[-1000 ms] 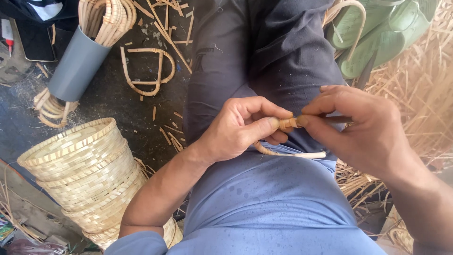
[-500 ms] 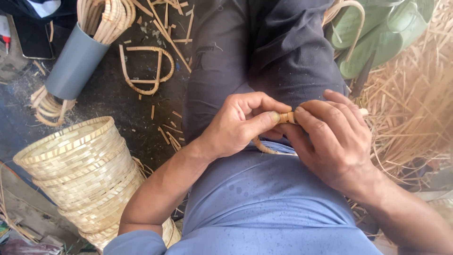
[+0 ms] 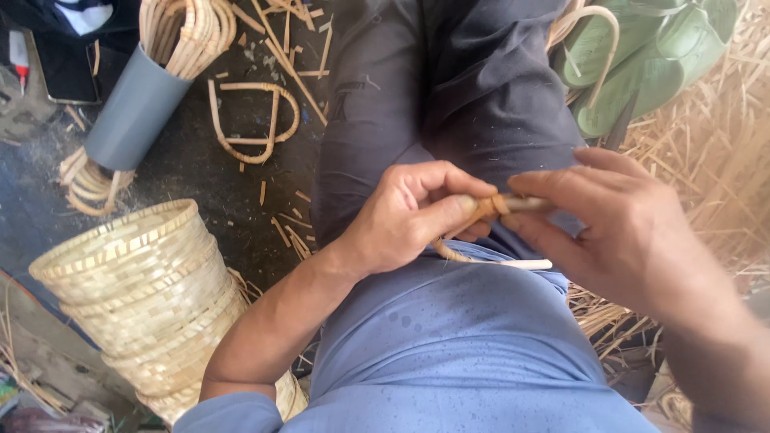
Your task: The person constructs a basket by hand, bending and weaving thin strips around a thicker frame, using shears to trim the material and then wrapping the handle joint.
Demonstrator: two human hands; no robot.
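My left hand point(image 3: 409, 215) pinches one end of a thin bent cane piece point(image 3: 491, 207) over my lap, thumb and forefinger closed on it. My right hand point(image 3: 618, 232) holds the same cane from the other side, fingers stretched along it. A loose end of the cane point(image 3: 513, 263) curves down under both hands and lies on my blue shirt. The middle of the cane is hidden between the fingers.
A stack of woven baskets point(image 3: 140, 297) lies at the lower left. A grey tube point(image 3: 136, 104) full of bent cane loops stands at the upper left, with a bent cane handle point(image 3: 253, 120) on the dark floor. Green sandals point(image 3: 642, 56) and straw point(image 3: 722, 160) lie to the right.
My right hand drew close over the cane half a second ago, then shifted back to the right with its fingers spread wider. The left hand kept its grip.
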